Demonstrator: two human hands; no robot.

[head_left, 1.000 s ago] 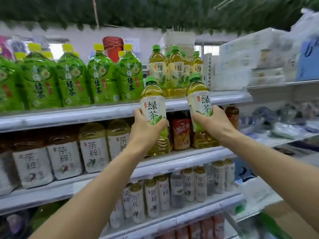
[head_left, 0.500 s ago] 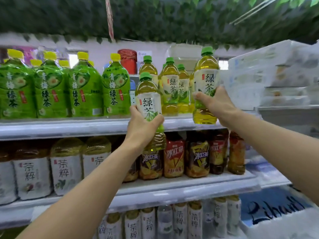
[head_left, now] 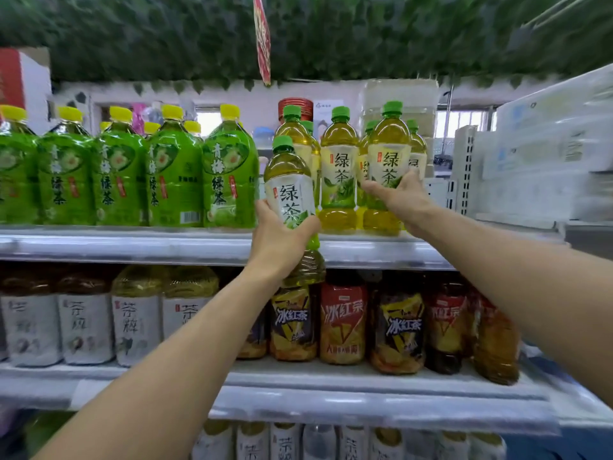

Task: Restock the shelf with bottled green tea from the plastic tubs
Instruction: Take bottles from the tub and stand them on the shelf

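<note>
Both hands are up at the top shelf [head_left: 166, 242] right now, each with its own bottle of green tea. The left hand [head_left: 278, 240] has its fingers and thumb wrapped round the lower label of a green-capped bottle [head_left: 292, 190], held upright out in front of the shelf edge, with its base hanging down past the lip so it overlaps the row below. The right hand [head_left: 403, 200] grips a second bottle [head_left: 386, 161] around its middle, fingers curled across the label; that one sits at the level of the shelf, right beside the standing green tea bottles [head_left: 338, 174] already lined up there. Can't tell if its base is actually touching the shelf. To the left of those is a row of big yellow-capped plum green tea bottles [head_left: 172, 180]. The shelf below has white-labelled tea bottles [head_left: 132, 323] on the left and iced black tea bottles [head_left: 343, 320] on the right. Fake leafy greenery [head_left: 331, 38] runs overhead.
</note>
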